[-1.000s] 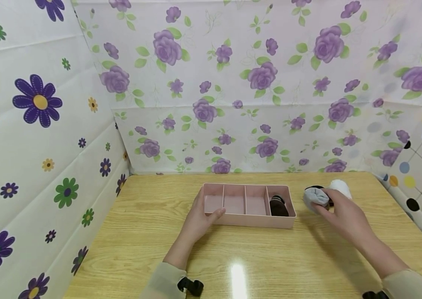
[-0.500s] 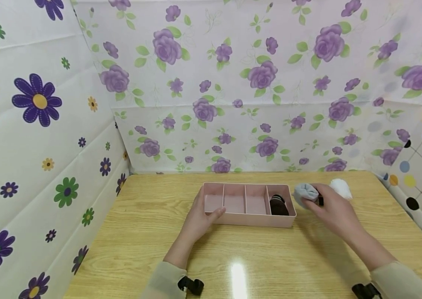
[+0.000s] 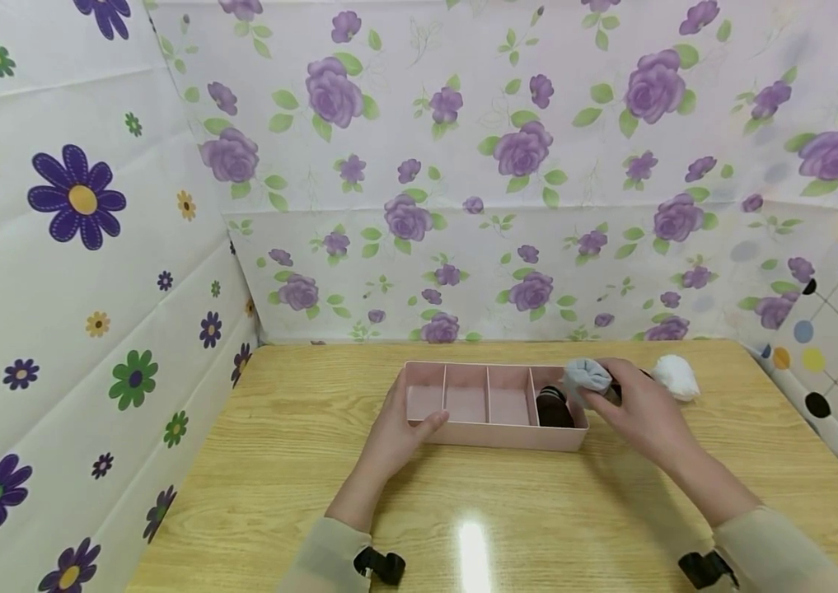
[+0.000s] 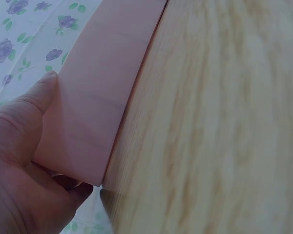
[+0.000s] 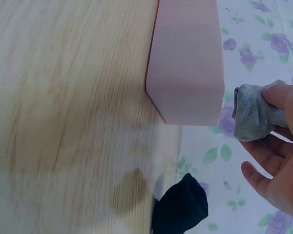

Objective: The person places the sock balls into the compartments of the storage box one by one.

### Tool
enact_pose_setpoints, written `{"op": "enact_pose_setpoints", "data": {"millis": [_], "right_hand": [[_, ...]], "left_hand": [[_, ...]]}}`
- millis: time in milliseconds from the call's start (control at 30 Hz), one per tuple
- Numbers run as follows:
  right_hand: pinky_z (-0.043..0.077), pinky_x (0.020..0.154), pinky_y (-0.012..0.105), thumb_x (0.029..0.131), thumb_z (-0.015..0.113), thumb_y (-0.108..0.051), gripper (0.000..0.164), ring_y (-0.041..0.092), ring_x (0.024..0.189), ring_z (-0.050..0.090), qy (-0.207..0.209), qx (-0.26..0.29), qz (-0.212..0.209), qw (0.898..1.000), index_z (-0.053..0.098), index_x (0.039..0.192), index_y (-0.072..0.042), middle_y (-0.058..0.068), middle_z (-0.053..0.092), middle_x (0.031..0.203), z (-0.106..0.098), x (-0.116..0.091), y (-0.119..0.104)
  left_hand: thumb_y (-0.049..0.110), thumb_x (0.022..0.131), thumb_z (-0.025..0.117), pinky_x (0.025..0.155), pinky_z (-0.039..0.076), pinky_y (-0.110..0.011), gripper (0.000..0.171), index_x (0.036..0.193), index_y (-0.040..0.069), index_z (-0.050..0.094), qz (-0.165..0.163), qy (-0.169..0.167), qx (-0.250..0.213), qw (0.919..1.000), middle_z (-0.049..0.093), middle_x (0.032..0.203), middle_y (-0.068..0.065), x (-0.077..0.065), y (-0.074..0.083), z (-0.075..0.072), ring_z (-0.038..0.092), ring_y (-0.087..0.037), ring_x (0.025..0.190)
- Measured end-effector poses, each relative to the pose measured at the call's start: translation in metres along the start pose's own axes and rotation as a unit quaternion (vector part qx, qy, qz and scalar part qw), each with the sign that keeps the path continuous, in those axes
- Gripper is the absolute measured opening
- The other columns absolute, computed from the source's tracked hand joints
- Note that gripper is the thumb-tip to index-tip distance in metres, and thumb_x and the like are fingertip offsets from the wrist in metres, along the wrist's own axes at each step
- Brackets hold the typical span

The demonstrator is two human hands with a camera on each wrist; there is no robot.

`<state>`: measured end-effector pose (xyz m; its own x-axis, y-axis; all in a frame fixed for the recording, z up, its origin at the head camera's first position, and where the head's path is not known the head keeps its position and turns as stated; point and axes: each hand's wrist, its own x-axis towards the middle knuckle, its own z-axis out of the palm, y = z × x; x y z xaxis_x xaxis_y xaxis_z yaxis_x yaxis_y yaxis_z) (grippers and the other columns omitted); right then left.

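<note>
Right hand (image 3: 644, 412) pinched grey sock (image 3: 586, 376), higher than box (image 3: 507, 436), near its right end; left hand (image 3: 400, 430) gripped left end; long axis ran left-right.

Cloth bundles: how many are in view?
4: a gray bundle in the right hand, a brown bundle in the pink box, rightmost; a black bundle and white bundle on the table. The hand may hide others.

Glare streaks the table (image 3: 278, 445); 2 wrist views dim.
</note>
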<state>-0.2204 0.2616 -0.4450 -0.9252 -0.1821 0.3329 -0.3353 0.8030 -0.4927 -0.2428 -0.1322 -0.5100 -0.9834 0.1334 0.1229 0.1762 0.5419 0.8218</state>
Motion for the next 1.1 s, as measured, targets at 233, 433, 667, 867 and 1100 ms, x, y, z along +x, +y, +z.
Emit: {"op": "enact_pose_setpoints", "data": {"millis": [233, 433, 667, 867, 1100], "right_hand": [[0.058, 0.092, 0.066, 0.107, 0.077, -0.027, 0.049, 0.045, 0.123, 0.068, -0.014, 0.007, 0.008, 1.0, 0.062, 0.148, -0.003, 0.022, 0.068, 0.14, 0.006, 0.004, -0.011], [0.056, 0.094, 0.066, 0.106, 0.079, -0.023, 0.051, 0.045, 0.124, 0.067, -0.012, 0.005, 0.004, 1.0, 0.061, 0.148, -0.002, 0.023, 0.067, 0.14, 0.012, 0.01, -0.018], [0.057, 0.096, 0.066, 0.106, 0.078, -0.022, 0.05, 0.045, 0.125, 0.066, -0.021, 0.012, -0.003, 1.0, 0.061, 0.149, -0.002, 0.022, 0.066, 0.143, 0.022, 0.017, -0.026], [0.057, 0.096, 0.066, 0.106, 0.078, -0.02, 0.05, 0.043, 0.126, 0.067, -0.021, 0.027, -0.016, 0.999, 0.061, 0.15, -0.004, 0.02, 0.067, 0.142, 0.03, 0.022, -0.031], [0.057, 0.097, 0.064, 0.107, 0.077, -0.022, 0.048, 0.041, 0.124, 0.068, -0.031, 0.039, -0.012, 0.999, 0.061, 0.149, -0.005, 0.018, 0.069, 0.139, 0.037, 0.028, -0.036]], "left_hand": [[0.046, 0.102, 0.082, 0.128, 0.029, -0.065, 0.113, 0.178, 0.007, 0.009, 0.002, -0.001, -0.001, 1.0, 0.019, 0.181, -0.023, 0.0, 0.0, 0.0, 0.028, -0.047, 0.162], [0.049, 0.101, 0.081, 0.128, 0.03, -0.065, 0.114, 0.178, 0.009, 0.008, 0.001, -0.003, -0.002, 1.0, 0.019, 0.181, -0.022, 0.0, 0.001, -0.001, 0.028, -0.047, 0.162], [0.052, 0.101, 0.08, 0.128, 0.03, -0.065, 0.114, 0.179, 0.01, 0.008, -0.001, -0.004, -0.001, 1.0, 0.019, 0.181, -0.021, 0.0, 0.0, -0.001, 0.028, -0.047, 0.162], [0.048, 0.102, 0.081, 0.127, 0.032, -0.066, 0.111, 0.179, 0.01, 0.009, -0.001, 0.0, -0.001, 1.0, 0.02, 0.181, -0.021, 0.0, 0.0, 0.0, 0.03, -0.048, 0.161], [0.046, 0.102, 0.081, 0.126, 0.032, -0.067, 0.111, 0.179, 0.011, 0.01, 0.002, 0.0, -0.001, 1.0, 0.021, 0.181, -0.021, 0.0, -0.001, 0.0, 0.031, -0.048, 0.161]]}}
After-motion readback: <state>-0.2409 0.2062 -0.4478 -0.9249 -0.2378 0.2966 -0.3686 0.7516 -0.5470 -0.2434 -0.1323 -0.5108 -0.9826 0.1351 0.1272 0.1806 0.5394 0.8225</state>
